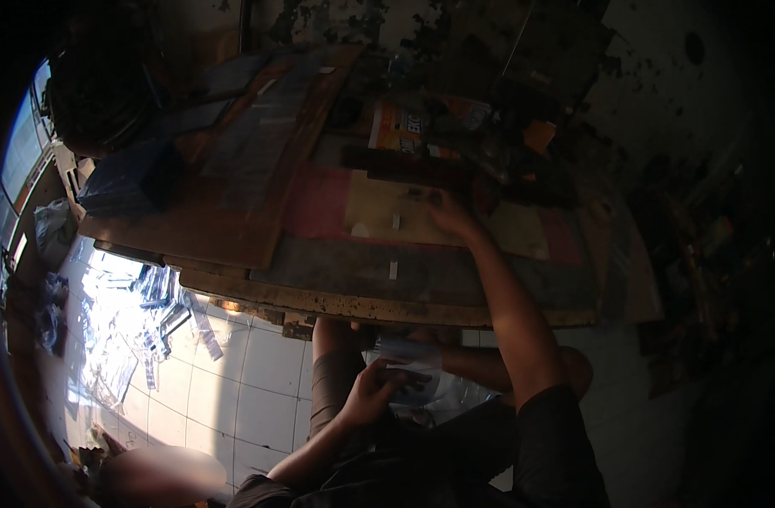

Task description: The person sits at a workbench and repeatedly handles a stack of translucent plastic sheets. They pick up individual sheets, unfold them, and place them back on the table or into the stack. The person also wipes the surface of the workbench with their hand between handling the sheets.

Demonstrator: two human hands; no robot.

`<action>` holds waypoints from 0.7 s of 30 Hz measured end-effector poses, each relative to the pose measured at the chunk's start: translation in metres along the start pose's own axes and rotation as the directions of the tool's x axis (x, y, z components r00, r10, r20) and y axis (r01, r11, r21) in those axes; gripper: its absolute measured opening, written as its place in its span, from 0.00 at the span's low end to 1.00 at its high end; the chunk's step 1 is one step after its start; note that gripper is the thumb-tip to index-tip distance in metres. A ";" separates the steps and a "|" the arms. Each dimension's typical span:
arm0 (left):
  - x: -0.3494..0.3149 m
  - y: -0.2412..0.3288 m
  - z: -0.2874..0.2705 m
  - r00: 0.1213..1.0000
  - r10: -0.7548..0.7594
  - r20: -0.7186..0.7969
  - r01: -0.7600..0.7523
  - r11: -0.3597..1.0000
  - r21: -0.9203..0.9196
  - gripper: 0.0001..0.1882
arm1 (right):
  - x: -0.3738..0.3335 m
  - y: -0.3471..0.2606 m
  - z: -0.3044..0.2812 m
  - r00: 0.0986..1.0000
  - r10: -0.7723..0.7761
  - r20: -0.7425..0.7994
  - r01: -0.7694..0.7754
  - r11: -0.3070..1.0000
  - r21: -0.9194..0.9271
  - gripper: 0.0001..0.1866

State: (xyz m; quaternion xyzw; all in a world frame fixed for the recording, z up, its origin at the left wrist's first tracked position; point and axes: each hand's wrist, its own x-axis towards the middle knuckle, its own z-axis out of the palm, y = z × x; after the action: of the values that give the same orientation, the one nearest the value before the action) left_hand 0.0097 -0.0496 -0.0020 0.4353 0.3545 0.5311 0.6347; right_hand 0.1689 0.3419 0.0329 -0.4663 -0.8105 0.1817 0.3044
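Right hand (449, 212): stretched over the tabletop's front edge (387, 309), right of the middle; bent down onto the yellow panel, with fingertips too dark and small to tell whether spread, pressed together or pinching anything.
Left hand (377, 391): held below the tabletop's front edge, above the lap; loosely bent at the fingers, just beside clear plastic (417, 351); cannot tell whether gripping it or merely near.
Yellow panel (375, 199): lying flat near the middle of the tabletop, bordered at the left by a pink panel (317, 201).
White strips: one (396, 222) lying on the yellow panel, left of the right hand; another (393, 270) nearer the front edge, on a dark grey surface.
Dark bar (413, 168): lying along the yellow panel's far side.
Orange-and-white printed sheet (387, 127): placed beyond the dark bar, toward the tabletop's back edge.
Brown board (184, 224): spread over the tabletop's left part, reaching the front-left corner.
Shiny strips (150, 339): scattered on sunlit floor tiles (260, 394), below the front-left corner.
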 end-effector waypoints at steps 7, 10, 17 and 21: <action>-0.001 -0.007 -0.003 1.000 -0.017 0.000 0.017 1.000 0.004 0.17 | -0.008 -0.018 -0.009 0.972 0.159 0.171 -0.179 0.978 0.105 0.20; -0.001 -0.005 -0.001 1.000 -0.025 -0.011 0.025 1.000 0.000 0.16 | -0.024 -0.035 -0.015 0.994 0.055 0.098 -0.062 0.996 0.069 0.20; -0.002 -0.005 0.003 0.999 -0.019 -0.033 0.019 1.000 -0.019 0.15 | -0.063 -0.056 -0.037 0.992 -0.122 0.024 0.120 0.991 0.058 0.22; -0.002 -0.006 0.002 0.999 -0.012 -0.035 0.012 1.000 -0.006 0.15 | -0.082 -0.067 -0.046 0.961 -0.254 0.107 0.275 0.909 -0.314 0.24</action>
State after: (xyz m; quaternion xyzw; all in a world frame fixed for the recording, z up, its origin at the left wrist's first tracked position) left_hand 0.0137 -0.0527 -0.0065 0.4218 0.3667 0.5360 0.6327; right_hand 0.1871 0.2376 0.0794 -0.3900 -0.8943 0.0172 0.2189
